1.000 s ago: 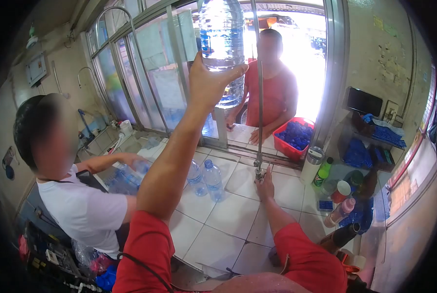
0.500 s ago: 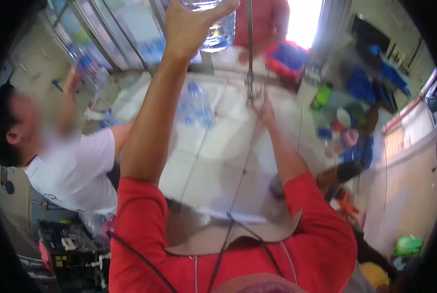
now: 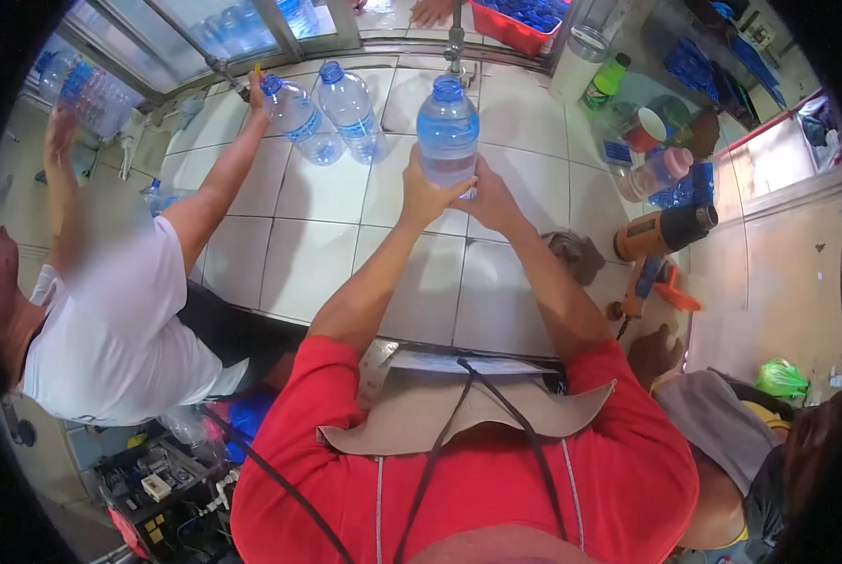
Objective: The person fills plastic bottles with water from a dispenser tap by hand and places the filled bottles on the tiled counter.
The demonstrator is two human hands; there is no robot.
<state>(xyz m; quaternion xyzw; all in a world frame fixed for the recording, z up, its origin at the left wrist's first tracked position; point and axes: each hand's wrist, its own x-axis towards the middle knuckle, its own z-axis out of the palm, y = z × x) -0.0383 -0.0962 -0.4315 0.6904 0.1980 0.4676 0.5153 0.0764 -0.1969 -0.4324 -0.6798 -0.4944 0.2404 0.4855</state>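
The left hand [image 3: 427,193] is curled around the lower part of the full bottle [image 3: 449,132], on its left side. The right hand [image 3: 491,195] is bent around the same part from the right side, so the two hands meet in front of it. The full bottle stands upright between them, above the tiled bench [image 3: 407,282], and it has a blue top. The hands cover its lower end, so it is difficult to say whether the base touches the bench.

Just behind the full bottle is the metal tap [image 3: 456,47]. To the left of it, two clear bottles [image 3: 350,108] stand near each other on the bench. Beside them is one hand of a co-worker [image 3: 110,329] in a white shirt, near another tap [image 3: 228,73]; the other hand of this person holds up a large bottle [image 3: 92,94].

On the right side are a green bottle [image 3: 609,83], a cup [image 3: 645,127], a bottle with pink cap [image 3: 656,174] and a flask [image 3: 665,230] that lies tilted. A brown cloth [image 3: 574,254] lies nearer to the right forearm. Beyond the metal tap, a red basket [image 3: 515,30] holds blue things.
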